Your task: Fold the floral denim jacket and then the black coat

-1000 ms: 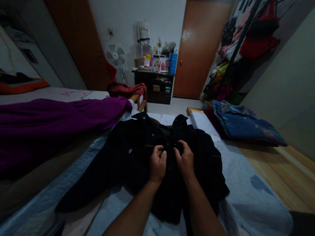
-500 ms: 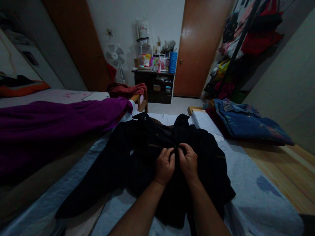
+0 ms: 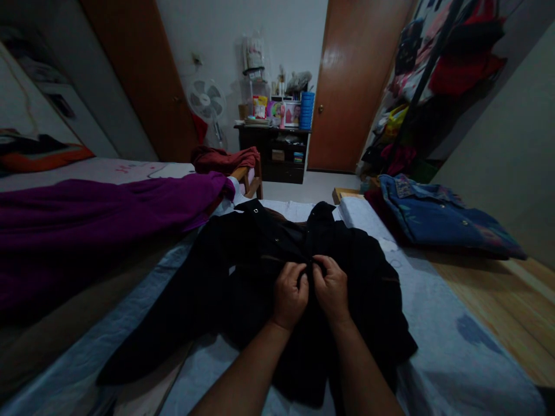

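A black jacket (image 3: 251,294) with a collar and small metal snaps lies spread face up on the bed, its sleeve on the left stretched toward me. My left hand (image 3: 290,292) pinches the front edge of the jacket near the upper chest. Right beside it, my right hand (image 3: 332,286) pinches the opposite front edge, so the two edges meet between my fingertips. The fastening under the fingers is too dark and small to make out. Above the hands the collar stands open, its two points apart.
The jacket rests on a pale blue sheet (image 3: 437,323). To the left lies a purple cloth (image 3: 108,208); a reddish cloth (image 3: 225,159) hangs over a wooden rail. A folded denim garment (image 3: 437,211) sits at right. Beyond are a fan (image 3: 207,99) and a dark cabinet (image 3: 271,170).
Both hands keep their pinch on the jacket front, with barely any movement. The whole view has shifted very slightly.
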{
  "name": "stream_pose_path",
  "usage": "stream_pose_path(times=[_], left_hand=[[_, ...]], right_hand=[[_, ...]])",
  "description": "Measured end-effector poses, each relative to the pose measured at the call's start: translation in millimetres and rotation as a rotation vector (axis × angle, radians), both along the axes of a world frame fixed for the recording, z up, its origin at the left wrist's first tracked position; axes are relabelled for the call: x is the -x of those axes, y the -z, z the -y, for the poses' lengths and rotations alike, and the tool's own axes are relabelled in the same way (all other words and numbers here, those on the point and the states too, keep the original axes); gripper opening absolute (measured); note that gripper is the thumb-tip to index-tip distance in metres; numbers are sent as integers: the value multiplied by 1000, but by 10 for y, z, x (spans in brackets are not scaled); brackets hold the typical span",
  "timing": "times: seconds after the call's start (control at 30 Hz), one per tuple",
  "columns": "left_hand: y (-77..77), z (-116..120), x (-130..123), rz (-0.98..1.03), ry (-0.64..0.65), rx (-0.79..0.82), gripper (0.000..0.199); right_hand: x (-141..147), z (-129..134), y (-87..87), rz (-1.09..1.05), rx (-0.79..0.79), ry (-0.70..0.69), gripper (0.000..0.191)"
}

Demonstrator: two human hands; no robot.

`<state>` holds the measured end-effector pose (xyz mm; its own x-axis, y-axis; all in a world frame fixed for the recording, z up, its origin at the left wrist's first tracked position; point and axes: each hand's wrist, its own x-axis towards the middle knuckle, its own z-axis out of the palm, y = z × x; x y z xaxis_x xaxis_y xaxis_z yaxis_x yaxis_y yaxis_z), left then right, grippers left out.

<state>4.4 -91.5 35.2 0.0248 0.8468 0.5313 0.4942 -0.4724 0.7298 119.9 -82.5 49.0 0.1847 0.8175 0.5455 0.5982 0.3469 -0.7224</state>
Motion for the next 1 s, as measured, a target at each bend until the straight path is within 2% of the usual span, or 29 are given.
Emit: stream_pose_path(times=[0.3,0.5,1.0], left_hand=[[0,2,-32,78,-45,57,26],[-15,-9,-36,202,-65,128,25],[20,-37,-24,287,-34,144,27]], right_hand=[[12,2,-7,20,-8,-15,20],[13,-8,4,14,-12,-13,21],[46,5,-42,0,-14,-11,21]])
